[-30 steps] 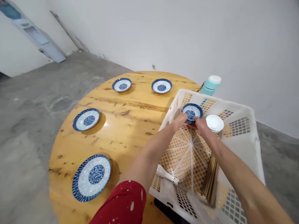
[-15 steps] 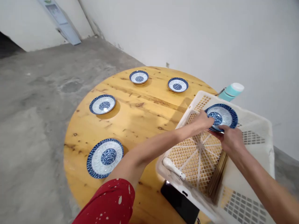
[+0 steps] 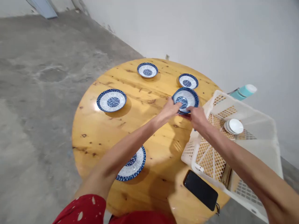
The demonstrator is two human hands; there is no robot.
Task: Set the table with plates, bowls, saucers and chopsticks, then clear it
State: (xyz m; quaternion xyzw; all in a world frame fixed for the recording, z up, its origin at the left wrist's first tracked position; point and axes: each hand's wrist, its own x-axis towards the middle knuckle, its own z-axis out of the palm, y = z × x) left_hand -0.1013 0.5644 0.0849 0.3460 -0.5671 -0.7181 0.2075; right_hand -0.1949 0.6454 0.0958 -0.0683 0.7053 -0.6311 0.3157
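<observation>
Both hands grip a small stack of blue-and-white bowls [image 3: 188,96] over the far right part of the round wooden table. My left hand [image 3: 171,109] closes on its left edge, thumb inside the top bowl. On the near right edge is my right hand [image 3: 197,117], its thumb over the rim and fingers underneath. Just behind the stack lies a patterned plate [image 3: 188,81]. Matching plates rest at the back [image 3: 147,70], at the left [image 3: 111,100] and at the near side [image 3: 136,166], the last partly hidden by my left forearm.
A white plastic basket [image 3: 263,124] sits on the table's right side, holding small white bowls [image 3: 235,126] and chopsticks [image 3: 226,175]. Beyond it stands a turquoise bottle [image 3: 244,92]. A black phone [image 3: 201,190] lies on the wooden table [image 3: 98,130] near the basket. A wall rises behind.
Both hands have carried the stack of bowls left, out from over the basket to above the table. Small white bowls inside the basket now show. The view has shifted.
</observation>
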